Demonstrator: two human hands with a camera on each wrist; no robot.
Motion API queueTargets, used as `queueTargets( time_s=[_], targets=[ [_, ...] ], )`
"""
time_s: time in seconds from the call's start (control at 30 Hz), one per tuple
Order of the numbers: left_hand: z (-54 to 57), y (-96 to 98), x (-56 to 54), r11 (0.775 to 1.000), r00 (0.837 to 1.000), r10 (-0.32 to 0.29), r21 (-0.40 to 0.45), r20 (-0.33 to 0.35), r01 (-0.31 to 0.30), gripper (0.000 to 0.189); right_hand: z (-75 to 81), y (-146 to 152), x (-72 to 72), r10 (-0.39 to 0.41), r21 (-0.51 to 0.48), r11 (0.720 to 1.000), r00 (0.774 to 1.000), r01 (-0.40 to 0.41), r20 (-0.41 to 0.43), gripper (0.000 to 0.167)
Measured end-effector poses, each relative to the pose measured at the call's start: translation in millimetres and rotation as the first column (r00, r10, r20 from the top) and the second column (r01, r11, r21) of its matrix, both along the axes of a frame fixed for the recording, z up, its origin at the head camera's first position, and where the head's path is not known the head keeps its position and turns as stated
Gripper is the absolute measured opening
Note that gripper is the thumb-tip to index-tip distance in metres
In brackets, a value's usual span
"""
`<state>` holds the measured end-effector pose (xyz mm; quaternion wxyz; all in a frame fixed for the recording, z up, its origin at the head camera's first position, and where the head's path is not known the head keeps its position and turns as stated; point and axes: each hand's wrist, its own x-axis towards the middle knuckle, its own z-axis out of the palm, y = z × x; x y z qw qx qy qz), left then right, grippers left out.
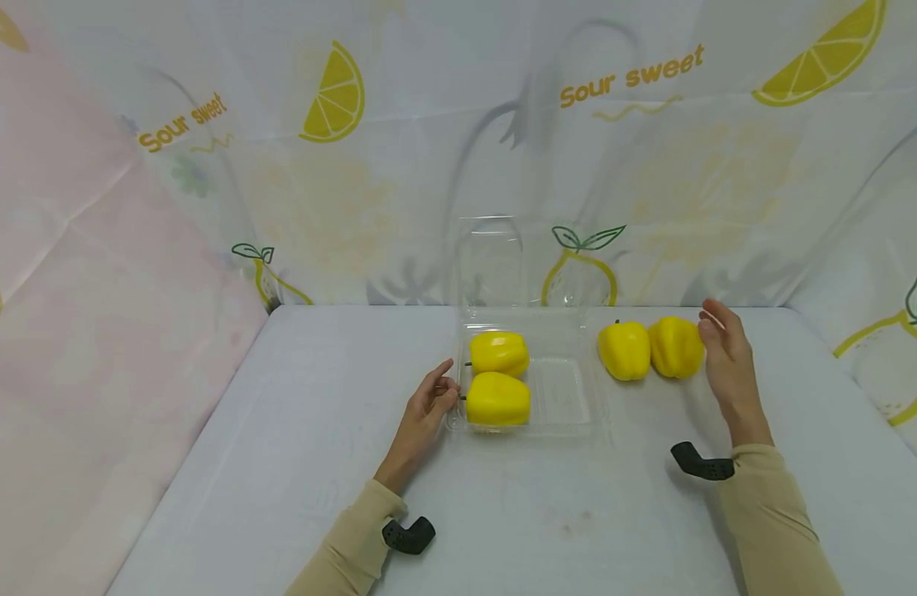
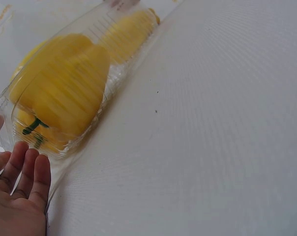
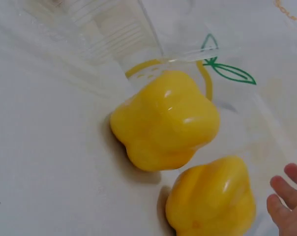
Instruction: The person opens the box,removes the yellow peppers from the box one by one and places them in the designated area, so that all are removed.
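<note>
A clear plastic clamshell box (image 1: 563, 397) stands with its lid (image 1: 492, 265) raised behind it. Two yellow bell peppers lie in its left half, a front one (image 1: 498, 399) and a back one (image 1: 499, 353); their dark stems point left. At the box's left edge is my left hand (image 1: 424, 411), its fingers (image 2: 40, 177) loosely extended right at the plastic wall. To the right of the box, two more yellow bell peppers, a left one (image 1: 625, 351) and a right one (image 1: 677, 348), sit side by side. My right hand (image 1: 727, 364) is beside the right one, fingers extended.
The white tabletop (image 1: 280, 463) surrounds the box. A white curtain (image 1: 429, 165) printed with lemons stands behind the table, and a pinkish cloth (image 1: 71, 331) is at the left. Black curved pieces (image 1: 409, 536) are on both wrists.
</note>
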<state>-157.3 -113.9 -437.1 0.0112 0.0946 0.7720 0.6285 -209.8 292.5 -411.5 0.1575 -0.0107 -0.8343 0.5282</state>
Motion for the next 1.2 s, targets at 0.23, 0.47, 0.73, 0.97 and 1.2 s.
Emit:
queueTargets(
  time_s=[0.23,0.47,0.73,0.97,1.2],
  targets=[
    [-0.4,-0.6,0.5,1.0,1.0,-0.004,0.009,0.008,0.004,0.048,6.2,-6,4.0,0.299,-0.492,0.791,0.932,-0.363,-0.207,0.043],
    [0.3,-0.7,0.1,1.0,1.0,-0.007,0.013,0.002,0.007,0.048,4.2,-7,0.9,0.426,-0.573,0.634,0.853,-0.52,-0.302,0.044],
    [-0.4,-0.9,0.1,1.0,1.0,-0.005,-0.004,0.006,0.006,0.049,2.4,-13,-0.9,0.533,-0.534,0.568,0.774,-0.626,-0.342,0.047],
    [-0.5,-1.2,0.0,1.0,1.0,-0.006,-0.004,0.004,0.006,0.049,-0.6,-20,-4.2,0.661,-0.536,0.422,0.653,-0.731,-0.369,0.051],
    [0.7,-1.0,0.4,1.0,1.0,-0.006,-0.011,0.004,0.006,0.048,-5.9,-25,-7.0,0.713,-0.552,0.31,0.574,-0.774,-0.403,0.052]
  ],
)
